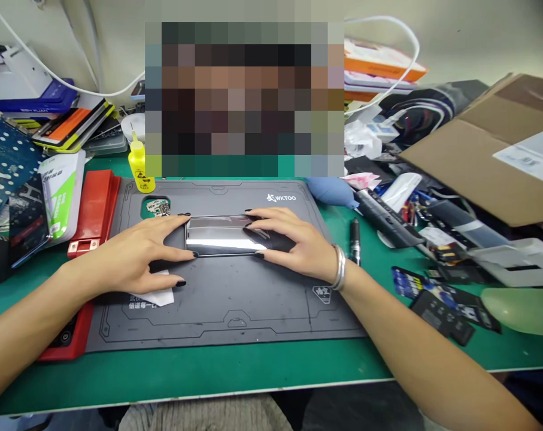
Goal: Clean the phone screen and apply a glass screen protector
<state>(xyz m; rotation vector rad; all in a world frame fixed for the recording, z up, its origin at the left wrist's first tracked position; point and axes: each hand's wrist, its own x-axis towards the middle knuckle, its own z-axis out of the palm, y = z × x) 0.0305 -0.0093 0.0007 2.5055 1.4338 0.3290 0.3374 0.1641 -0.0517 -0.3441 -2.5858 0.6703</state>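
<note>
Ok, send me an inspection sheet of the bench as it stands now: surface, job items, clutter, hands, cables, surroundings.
surface: green bench mat under a grey WKTOO mat.
job's things: glossy phone lying on the grey mat; small circuit board in the mat's cut-out.
clutter: yellow bottle, red tray, blue air blower, black pen, cardboard box.
grippers: none; left hand and right hand on opposite ends of the phone.
cables: white cable along the back.
surroundings: pale wall behind; centre back blurred out.
</note>
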